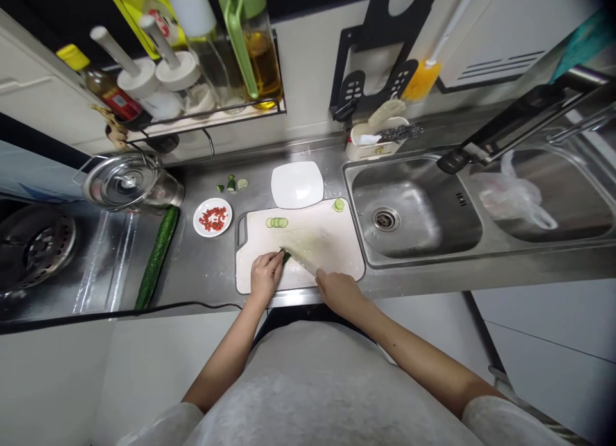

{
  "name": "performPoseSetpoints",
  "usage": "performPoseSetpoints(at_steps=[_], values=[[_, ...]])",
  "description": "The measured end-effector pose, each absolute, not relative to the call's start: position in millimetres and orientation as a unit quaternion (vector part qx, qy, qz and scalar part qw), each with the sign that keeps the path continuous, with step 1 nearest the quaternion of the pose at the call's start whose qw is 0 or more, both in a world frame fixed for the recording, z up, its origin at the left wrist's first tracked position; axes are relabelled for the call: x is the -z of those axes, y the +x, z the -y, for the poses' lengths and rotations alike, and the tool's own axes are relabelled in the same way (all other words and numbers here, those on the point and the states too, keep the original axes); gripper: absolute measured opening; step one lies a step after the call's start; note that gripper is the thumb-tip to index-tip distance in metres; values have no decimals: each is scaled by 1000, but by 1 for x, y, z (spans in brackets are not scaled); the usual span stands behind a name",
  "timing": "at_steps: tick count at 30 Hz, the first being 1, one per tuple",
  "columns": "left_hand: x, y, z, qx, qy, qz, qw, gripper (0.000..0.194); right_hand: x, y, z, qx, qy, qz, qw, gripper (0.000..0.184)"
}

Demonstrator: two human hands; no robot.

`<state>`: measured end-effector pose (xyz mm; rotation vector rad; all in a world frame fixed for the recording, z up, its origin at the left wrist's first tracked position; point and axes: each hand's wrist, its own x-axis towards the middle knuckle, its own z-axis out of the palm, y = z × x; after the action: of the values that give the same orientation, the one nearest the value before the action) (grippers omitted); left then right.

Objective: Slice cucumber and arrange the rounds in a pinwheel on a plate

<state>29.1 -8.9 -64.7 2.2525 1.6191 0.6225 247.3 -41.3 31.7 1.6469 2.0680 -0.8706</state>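
Note:
My right hand [339, 293] grips the handle of a kitchen knife [303, 258], its blade angled across the cutting board [255, 240] and partly washed out by glare. Close to the blade tip, my left hand [266, 276] has its fingers curled over a dark green piece of cucumber [287, 257], mostly hidden by fingers and blade. Above it on the board lies a short row of overlapping cucumber slices [276, 223]. More pale slices [339, 205] sit in the board's upper right corner.
Behind the board is a white square plate [297, 184]. At left are a small plate of chopped red pieces [212, 217], cucumber ends [231, 183], a whole cucumber [158, 257] and a steel pot [128, 181]. A sink [414, 208] adjoins at right; a seasoning rack [245, 107] hangs above.

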Motion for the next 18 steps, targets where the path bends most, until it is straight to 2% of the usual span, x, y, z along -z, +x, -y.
performPoseSetpoints(at_steps=[5, 18], values=[[62, 31, 9, -223, 785, -558, 147, 27, -32, 243, 43, 304, 578, -734, 187, 26], [66, 31, 9, -238, 786, -551, 152, 25, -24, 239, 41, 308, 580, -735, 171, 28]])
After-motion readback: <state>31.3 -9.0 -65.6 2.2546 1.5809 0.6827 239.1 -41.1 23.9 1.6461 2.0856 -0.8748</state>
